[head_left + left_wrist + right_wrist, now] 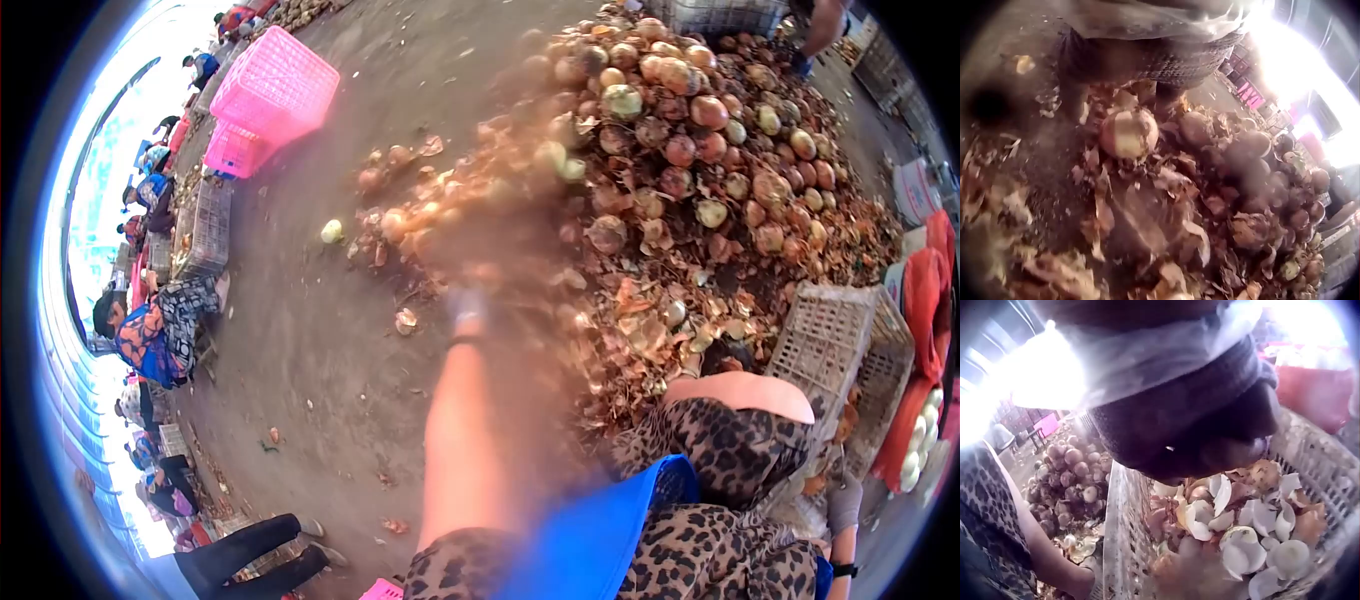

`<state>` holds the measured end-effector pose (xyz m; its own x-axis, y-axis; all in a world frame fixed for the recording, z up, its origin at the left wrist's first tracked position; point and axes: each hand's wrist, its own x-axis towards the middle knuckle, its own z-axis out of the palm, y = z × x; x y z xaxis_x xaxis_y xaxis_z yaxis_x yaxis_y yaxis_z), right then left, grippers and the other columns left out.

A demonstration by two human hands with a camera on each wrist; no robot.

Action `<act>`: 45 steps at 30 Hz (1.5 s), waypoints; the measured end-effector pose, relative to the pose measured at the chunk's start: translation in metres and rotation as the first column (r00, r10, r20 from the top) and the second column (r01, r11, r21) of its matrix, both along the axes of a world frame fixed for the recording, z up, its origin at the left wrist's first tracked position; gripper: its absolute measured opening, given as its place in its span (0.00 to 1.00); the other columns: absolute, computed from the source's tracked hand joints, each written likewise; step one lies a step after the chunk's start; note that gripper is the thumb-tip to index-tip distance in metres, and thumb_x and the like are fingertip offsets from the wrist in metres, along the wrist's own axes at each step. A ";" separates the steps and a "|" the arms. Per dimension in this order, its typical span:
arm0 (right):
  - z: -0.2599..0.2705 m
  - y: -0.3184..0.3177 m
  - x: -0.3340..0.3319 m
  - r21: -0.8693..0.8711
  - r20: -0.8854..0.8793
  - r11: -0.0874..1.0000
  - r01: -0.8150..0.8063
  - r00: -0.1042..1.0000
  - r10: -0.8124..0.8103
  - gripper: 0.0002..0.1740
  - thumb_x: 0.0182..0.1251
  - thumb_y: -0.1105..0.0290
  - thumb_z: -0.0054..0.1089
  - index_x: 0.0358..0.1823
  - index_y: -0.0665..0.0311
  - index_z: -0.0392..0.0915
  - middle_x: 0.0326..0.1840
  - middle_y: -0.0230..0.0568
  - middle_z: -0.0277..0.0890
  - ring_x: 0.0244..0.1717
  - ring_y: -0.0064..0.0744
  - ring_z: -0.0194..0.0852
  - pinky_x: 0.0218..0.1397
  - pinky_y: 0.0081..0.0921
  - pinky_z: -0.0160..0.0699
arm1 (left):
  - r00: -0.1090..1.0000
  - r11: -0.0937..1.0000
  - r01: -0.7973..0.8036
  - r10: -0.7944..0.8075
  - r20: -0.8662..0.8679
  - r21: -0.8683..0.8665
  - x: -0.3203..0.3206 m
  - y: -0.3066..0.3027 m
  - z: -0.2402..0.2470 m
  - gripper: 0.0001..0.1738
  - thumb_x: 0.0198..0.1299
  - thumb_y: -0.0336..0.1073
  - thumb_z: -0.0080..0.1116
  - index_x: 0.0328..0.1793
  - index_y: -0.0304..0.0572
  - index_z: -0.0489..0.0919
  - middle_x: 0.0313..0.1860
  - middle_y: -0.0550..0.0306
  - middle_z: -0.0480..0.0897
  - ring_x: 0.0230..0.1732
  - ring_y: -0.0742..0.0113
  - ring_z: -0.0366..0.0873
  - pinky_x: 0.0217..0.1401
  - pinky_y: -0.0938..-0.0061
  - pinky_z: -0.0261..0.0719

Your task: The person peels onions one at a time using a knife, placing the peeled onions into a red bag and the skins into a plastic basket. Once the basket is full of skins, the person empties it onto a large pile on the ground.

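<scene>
Left hand (1147, 44) above a roundish onion (1129, 132) (axis unclear), right hand (1191, 419) over crate (1124, 531); grips: cannot tell.

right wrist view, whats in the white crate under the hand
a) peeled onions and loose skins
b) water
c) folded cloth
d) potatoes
a: the white crate below the right hand holds pale peeled onions among loose skins.

Hard daylight — glare whites out the head view's left edge and both wrist views' upper corners. Fisheye bending throughout; motion blur smears the left arm (462, 440).
</scene>
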<state>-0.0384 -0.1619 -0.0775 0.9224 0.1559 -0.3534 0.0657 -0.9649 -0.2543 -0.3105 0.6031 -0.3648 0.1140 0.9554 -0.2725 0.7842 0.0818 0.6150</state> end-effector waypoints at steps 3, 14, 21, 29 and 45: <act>-0.002 0.029 0.006 -0.127 -0.054 0.992 -0.018 0.998 0.011 0.11 0.49 0.76 0.55 0.35 0.70 0.79 0.25 0.47 0.77 0.29 0.30 0.73 0.38 0.28 0.73 | 0.991 0.992 -0.122 0.122 -0.051 -0.008 0.044 0.014 0.115 0.35 0.51 0.43 0.64 0.64 0.34 0.69 0.57 0.34 0.74 0.58 0.43 0.73 0.60 0.63 0.70; -0.006 0.033 0.053 -0.322 -0.006 0.945 0.053 0.998 -0.058 0.07 0.46 0.78 0.55 0.28 0.70 0.79 0.21 0.43 0.75 0.27 0.28 0.71 0.34 0.26 0.71 | 0.931 0.992 -0.050 0.087 -0.355 0.113 0.025 0.213 0.047 0.41 0.55 0.46 0.58 0.73 0.36 0.59 0.70 0.38 0.65 0.70 0.46 0.65 0.69 0.66 0.63; 0.023 0.039 0.068 -0.401 0.023 0.907 0.131 0.991 -0.133 0.07 0.46 0.79 0.54 0.29 0.69 0.78 0.21 0.40 0.72 0.25 0.28 0.70 0.33 0.27 0.72 | 0.737 0.995 -0.008 -0.060 -0.674 -0.097 0.054 0.237 0.088 0.41 0.49 0.43 0.66 0.71 0.48 0.65 0.65 0.40 0.70 0.60 0.44 0.74 0.60 0.57 0.75; 0.036 0.073 0.033 -0.367 0.085 0.924 0.112 0.993 -0.087 0.07 0.51 0.76 0.52 0.28 0.69 0.79 0.18 0.42 0.72 0.20 0.27 0.70 0.27 0.26 0.71 | 0.825 0.955 0.273 -0.296 -0.482 -0.118 0.016 0.194 0.068 0.38 0.46 0.42 0.68 0.67 0.49 0.69 0.56 0.39 0.76 0.58 0.42 0.75 0.57 0.56 0.76; 0.079 0.000 -0.042 -0.022 0.351 0.984 -0.175 0.920 0.172 0.09 0.50 0.76 0.58 0.33 0.67 0.82 0.32 0.50 0.81 0.34 0.36 0.80 0.41 0.32 0.76 | 0.451 0.467 0.568 0.512 0.731 -0.678 0.118 -0.146 0.139 0.20 0.57 0.45 0.60 0.50 0.41 0.77 0.35 0.56 0.80 0.33 0.65 0.80 0.31 0.70 0.78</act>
<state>-0.0805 -0.1617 0.0013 0.9451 0.3266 -0.0102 0.3186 -0.9279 -0.1937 -0.1921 0.4566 -0.2255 0.7818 0.3081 -0.5421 -0.0235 0.8833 0.4682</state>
